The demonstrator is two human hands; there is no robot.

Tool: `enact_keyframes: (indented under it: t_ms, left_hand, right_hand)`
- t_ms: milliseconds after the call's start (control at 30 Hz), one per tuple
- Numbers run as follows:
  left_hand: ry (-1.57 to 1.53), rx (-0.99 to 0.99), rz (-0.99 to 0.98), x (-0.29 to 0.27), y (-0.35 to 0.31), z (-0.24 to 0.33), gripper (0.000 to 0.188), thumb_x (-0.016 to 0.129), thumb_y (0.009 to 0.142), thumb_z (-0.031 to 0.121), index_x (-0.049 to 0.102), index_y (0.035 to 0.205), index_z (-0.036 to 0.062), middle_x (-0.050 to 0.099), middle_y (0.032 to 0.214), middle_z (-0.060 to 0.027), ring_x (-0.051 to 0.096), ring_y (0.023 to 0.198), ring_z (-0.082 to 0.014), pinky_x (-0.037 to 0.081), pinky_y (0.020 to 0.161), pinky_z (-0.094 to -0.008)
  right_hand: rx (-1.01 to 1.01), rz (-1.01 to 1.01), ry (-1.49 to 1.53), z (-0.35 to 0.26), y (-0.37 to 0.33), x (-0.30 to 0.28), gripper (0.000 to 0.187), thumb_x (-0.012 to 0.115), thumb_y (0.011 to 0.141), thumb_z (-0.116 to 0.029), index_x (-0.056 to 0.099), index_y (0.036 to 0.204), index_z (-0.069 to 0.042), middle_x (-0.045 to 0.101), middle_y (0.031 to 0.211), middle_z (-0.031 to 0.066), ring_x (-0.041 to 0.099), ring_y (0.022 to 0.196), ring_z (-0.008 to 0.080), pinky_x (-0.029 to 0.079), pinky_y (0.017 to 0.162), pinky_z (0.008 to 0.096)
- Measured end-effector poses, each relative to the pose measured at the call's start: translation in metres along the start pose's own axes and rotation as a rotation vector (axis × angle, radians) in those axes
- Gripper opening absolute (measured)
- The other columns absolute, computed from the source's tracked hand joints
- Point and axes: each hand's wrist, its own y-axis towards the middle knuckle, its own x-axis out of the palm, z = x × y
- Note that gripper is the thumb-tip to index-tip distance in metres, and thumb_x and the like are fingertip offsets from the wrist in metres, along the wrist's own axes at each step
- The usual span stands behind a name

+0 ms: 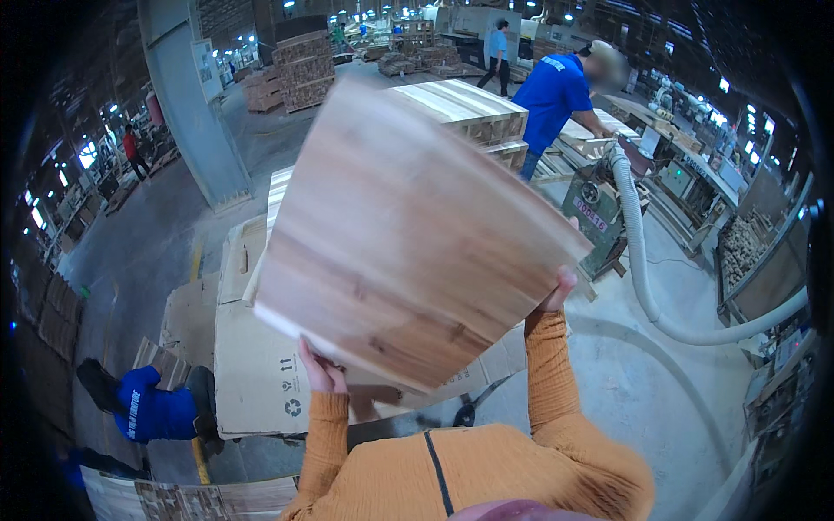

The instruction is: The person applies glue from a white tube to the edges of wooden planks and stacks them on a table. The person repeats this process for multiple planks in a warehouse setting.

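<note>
A wide wooden panel (408,234), with brown and pale grain and a few dark knots, is held up tilted in front of me. My left hand (321,368) grips its near lower edge, the fingers partly hidden behind the board. At the panel's right corner my right hand (560,291) is closed on the edge. Motion blurs the upper part of the board. Below it lies a flattened cardboard sheet (252,373) with printed marks.
Stacked striped wood panels (465,100) stand beyond the board. At right a person in blue (556,95) bends by a machine (599,204) with a white hose (638,252). Another person in blue (161,404) is low at left. A grey column (195,113) rises behind.
</note>
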Motion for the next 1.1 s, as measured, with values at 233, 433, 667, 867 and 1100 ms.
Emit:
enact_keyframes:
  t_ms: [233, 433, 667, 867, 1100]
  left_hand:
    - [0.306, 0.506, -0.501, 0.161, 0.044, 0.051, 0.078, 0.053, 0.071, 0.02, 0.022, 0.141, 0.0037, 0.039, 0.13, -0.0158, 0.043, 0.117, -0.0263, 0.036, 0.1, -0.0354]
    - [0.305, 0.278, -0.512, 0.231, 0.118, 0.044, 0.069, 0.058, 0.075, 0.027, 0.032, 0.135, 0.004, 0.048, 0.121, -0.0138, 0.05, 0.109, -0.024, 0.043, 0.092, -0.0354]
    - [0.431, 0.057, -0.391, 0.288, 0.158, 0.044, 0.069, 0.063, 0.074, 0.042, 0.042, 0.129, 0.006, 0.053, 0.117, -0.0133, 0.053, 0.106, -0.0254, 0.045, 0.09, -0.0365]
    - [0.496, 0.007, -0.477, 0.326, 0.235, 0.061, 0.076, 0.063, 0.075, 0.052, 0.043, 0.13, 0.0027, 0.056, 0.118, -0.0153, 0.057, 0.102, -0.0248, 0.047, 0.088, -0.0401]
    - [0.466, 0.151, -0.232, 0.371, 0.28, 0.057, 0.077, 0.062, 0.077, 0.054, 0.042, 0.132, 0.0043, 0.051, 0.127, -0.0129, 0.053, 0.109, -0.0273, 0.04, 0.096, -0.0387]
  right_hand:
    - [0.155, 0.275, 0.308, -0.001, 0.045, -0.051, 0.073, 0.048, 0.081, -0.057, 0.038, 0.133, -0.007, 0.046, 0.129, 0.0127, 0.048, 0.114, 0.0304, 0.041, 0.093, 0.0453]
    - [0.07, 0.364, 0.33, -0.022, 0.104, -0.069, 0.054, 0.055, 0.086, -0.044, 0.044, 0.129, -0.014, 0.05, 0.12, 0.0091, 0.049, 0.108, 0.0277, 0.04, 0.094, 0.0412]
    - [-0.012, 0.363, 0.139, -0.001, 0.165, -0.078, 0.07, 0.046, 0.089, -0.004, 0.008, 0.146, -0.018, 0.048, 0.121, 0.0083, 0.052, 0.104, 0.0235, 0.046, 0.087, 0.0393]
    - [-0.17, 0.318, -0.113, 0.048, 0.236, -0.067, 0.074, 0.054, 0.088, -0.003, 0.007, 0.145, -0.008, 0.034, 0.139, 0.0119, 0.042, 0.119, 0.0241, 0.037, 0.097, 0.0363]
    - [-0.448, 0.27, -1.124, 0.098, 0.286, -0.057, 0.07, 0.062, 0.085, -0.033, 0.031, 0.14, -0.005, 0.029, 0.141, 0.0233, 0.031, 0.129, 0.039, 0.027, 0.105, 0.0421]
